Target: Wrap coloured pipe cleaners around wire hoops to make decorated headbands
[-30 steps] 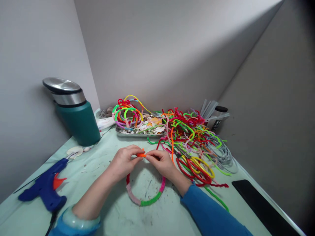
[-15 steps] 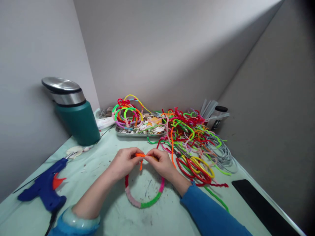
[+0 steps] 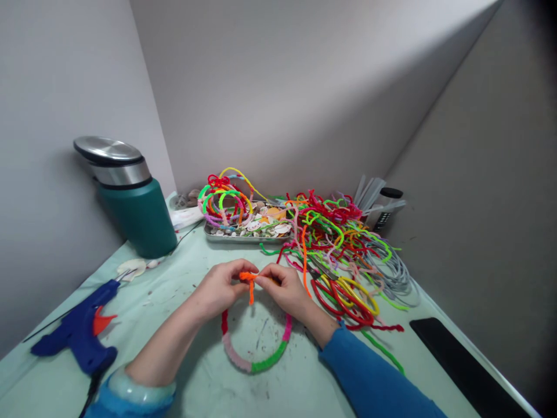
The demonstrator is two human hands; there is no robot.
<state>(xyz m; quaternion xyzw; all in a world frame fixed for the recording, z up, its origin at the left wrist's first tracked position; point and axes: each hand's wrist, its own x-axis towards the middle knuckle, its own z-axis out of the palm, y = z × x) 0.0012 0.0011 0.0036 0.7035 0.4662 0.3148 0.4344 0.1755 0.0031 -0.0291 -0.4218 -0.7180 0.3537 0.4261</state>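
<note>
Head cam, only view: looks fwd/down at table [image 3: 204,383], close over left hand [image 3: 217,288], right hand [image 3: 282,288]; wall corner [image 3: 153,93] behind.

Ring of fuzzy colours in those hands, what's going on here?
A person is working on a ring wrapped in pipe cleaners. The left hand and right hand pinch an orange pipe cleaner at the ring's top, and its short end hangs down inside the loop. The lower arc shows red, pink and green sections. A pile of loose pipe cleaners lies to the right, a glue gun to the left.
</note>
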